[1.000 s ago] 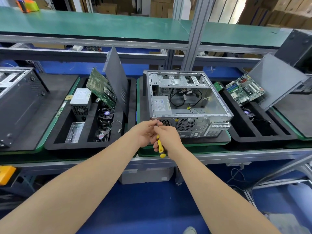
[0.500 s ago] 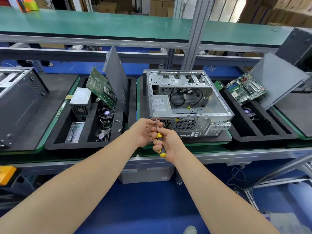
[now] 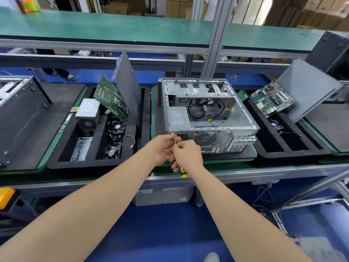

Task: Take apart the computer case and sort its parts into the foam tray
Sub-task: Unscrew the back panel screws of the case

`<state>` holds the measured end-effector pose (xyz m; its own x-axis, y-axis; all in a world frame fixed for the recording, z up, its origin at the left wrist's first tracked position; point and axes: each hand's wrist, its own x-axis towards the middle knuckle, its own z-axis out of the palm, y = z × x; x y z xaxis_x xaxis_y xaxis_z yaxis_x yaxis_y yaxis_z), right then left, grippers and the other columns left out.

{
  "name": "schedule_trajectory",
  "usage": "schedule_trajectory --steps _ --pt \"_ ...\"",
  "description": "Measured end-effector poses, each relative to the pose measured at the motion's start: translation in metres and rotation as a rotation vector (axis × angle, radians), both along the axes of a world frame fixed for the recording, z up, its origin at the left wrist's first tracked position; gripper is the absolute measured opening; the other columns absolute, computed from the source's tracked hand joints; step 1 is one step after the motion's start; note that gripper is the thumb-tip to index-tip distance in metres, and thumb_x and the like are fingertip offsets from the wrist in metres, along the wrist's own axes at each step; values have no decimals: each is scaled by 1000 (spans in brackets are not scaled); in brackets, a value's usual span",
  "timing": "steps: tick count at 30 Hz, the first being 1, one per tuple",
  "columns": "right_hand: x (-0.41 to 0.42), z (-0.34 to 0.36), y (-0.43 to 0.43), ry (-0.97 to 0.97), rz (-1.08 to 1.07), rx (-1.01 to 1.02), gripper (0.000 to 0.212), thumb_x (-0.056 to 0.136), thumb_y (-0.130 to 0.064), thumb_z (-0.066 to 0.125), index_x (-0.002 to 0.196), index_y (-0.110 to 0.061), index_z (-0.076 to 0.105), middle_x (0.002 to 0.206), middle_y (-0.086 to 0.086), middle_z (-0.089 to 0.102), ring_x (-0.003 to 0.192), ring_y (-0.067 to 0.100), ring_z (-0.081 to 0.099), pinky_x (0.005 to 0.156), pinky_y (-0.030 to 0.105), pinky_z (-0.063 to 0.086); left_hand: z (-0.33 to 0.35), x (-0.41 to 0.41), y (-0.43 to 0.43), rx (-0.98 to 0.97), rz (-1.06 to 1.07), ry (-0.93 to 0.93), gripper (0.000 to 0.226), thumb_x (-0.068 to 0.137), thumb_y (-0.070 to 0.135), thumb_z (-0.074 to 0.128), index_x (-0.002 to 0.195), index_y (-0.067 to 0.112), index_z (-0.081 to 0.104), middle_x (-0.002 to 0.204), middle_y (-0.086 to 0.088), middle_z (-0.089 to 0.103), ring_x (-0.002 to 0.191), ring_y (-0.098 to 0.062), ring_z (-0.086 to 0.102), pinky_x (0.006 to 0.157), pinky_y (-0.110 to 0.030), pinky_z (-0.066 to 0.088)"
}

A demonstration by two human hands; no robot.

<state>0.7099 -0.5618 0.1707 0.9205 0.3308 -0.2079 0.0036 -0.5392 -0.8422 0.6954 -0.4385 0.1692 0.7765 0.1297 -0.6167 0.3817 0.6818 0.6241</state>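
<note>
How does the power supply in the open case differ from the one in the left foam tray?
The cased power supply sits inside the computer case, at its near-left corner; the tray power supply stands free in a foam tray compartment. The cased one shows only its labelled top; the tray one also shows a dark vented face. Both are silver boxes with pale labels. The left hand and right hand hold a screwdriver.

At centre frame we found the computer case (image 3: 207,118) open on top, though cables (image 3: 205,108) cluttered its floor. Left of it, a leaning side panel (image 3: 128,91) and circuit board (image 3: 111,99) blocked the upper half of the foam tray (image 3: 85,164). Its lower slots lay open from above.
</note>
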Motion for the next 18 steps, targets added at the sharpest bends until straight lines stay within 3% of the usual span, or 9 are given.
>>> schedule_trajectory --steps 4,8,14,18 --pt "-3 1 1 -48 7 -31 32 103 -15 49 80 -9 71 64 15 74 45 24 71 47 38 62 -3 1 -1 -16 25 1 11 97 22 63 100 13 70 95 0 78 92 -18 68 111 -43 42" --pt "-5 0 0 -39 -3 -6 30 101 -15 51 81 -9 73 64 13 74 47 24 72 51 44 64 -1 2 -4 -42 38 7 13 96 22 63 98 13 71 93 1 78 91 -18 66 109 -41 43" --pt "-5 -2 -1 -37 -11 10 29 101 -17 54 81 -11 75 65 12 74 48 26 72 54 48 65 -2 1 -8 -31 36 17 15 95 25 61 96 14 71 89 3 78 101 -19 50 77 -33 38" --pt "-5 -2 -2 -1 -5 25 29 102 -19 55 82 -11 75 65 12 74 49 28 72 55 50 65 -2 1 -9 -36 36 22 15 95 25 62 95 14 72 89 2 77 96 -18 53 77 -32 40"
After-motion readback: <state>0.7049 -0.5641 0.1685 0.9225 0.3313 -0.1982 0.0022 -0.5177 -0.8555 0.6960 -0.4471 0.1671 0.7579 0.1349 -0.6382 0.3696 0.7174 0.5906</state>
